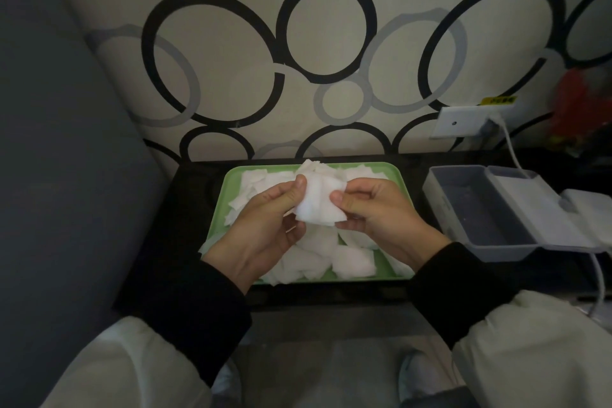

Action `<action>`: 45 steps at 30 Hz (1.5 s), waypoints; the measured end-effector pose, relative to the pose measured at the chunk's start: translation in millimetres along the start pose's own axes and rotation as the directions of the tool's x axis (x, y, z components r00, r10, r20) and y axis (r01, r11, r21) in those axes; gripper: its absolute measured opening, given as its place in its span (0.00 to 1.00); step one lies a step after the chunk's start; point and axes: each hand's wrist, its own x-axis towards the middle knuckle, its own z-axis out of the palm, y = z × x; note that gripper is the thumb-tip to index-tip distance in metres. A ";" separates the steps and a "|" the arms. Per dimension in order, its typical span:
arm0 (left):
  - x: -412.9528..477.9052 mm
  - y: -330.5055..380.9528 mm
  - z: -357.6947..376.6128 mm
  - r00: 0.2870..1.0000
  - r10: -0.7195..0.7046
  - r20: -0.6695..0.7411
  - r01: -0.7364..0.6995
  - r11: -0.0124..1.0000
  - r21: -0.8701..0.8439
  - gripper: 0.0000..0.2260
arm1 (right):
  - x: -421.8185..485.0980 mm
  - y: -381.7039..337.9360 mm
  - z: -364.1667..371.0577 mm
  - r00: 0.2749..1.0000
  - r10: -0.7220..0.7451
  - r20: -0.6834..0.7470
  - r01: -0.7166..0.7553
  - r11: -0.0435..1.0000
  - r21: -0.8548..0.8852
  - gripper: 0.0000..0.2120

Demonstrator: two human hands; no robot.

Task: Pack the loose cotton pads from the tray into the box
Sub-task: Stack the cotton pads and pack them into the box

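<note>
I have one view only, the wide-angle camera worn on the person's head. It looks forward and steeply down over the black table (198, 195), facing the wall papered with black and grey rings (231, 76) behind its far edge. It sits close: the frame centres on the white cotton pad (319, 209) pinched between the left hand (265, 225) and right hand (374, 215), while the table's right end runs off-frame.

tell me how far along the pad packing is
Barely started. Done: nothing that shows; the open box looks empty inside. In hand: the left hand and right hand pinch a bunch of pads above the tray. Left: a heap of loose pads covers most of the tray.
</note>
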 end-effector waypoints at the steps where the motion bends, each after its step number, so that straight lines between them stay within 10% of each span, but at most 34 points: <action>1: -0.2 0.4 0.0 1.000 -0.007 0.003 0.008 1.000 -0.017 0.07 | 0.4 0.2 -0.3 1.000 0.001 -0.003 -0.001 1.000 -0.001 0.15; 11: 7.1 3.0 -6.2 0.974 0.128 -0.188 -0.118 0.991 0.061 0.09 | 4.0 -1.1 -9.6 0.966 0.082 -0.247 -0.113 0.987 -0.111 0.09; 34: 3.0 -14.8 8.1 0.936 0.339 -0.093 -0.265 0.854 0.448 0.08 | -8.8 -3.0 0.5 0.996 0.059 0.070 -0.058 0.998 -0.027 0.12; 39: -1.3 -16.7 13.1 0.983 0.178 0.050 -0.185 0.939 0.290 0.05 | -18.6 -10.4 -13.0 0.990 0.040 0.133 -0.040 0.999 0.003 0.08; 42: 0.0 -19.1 13.1 0.983 0.186 0.010 -0.182 0.948 0.261 0.05 | -21.7 -8.0 -30.7 0.998 -0.002 0.056 0.016 0.969 -0.245 0.07; 45: 3.7 -23.6 8.1 0.976 0.197 -0.093 -0.162 0.942 0.293 0.08 | -17.6 12.6 -48.4 0.987 -0.116 0.112 0.158 0.559 -0.814 0.06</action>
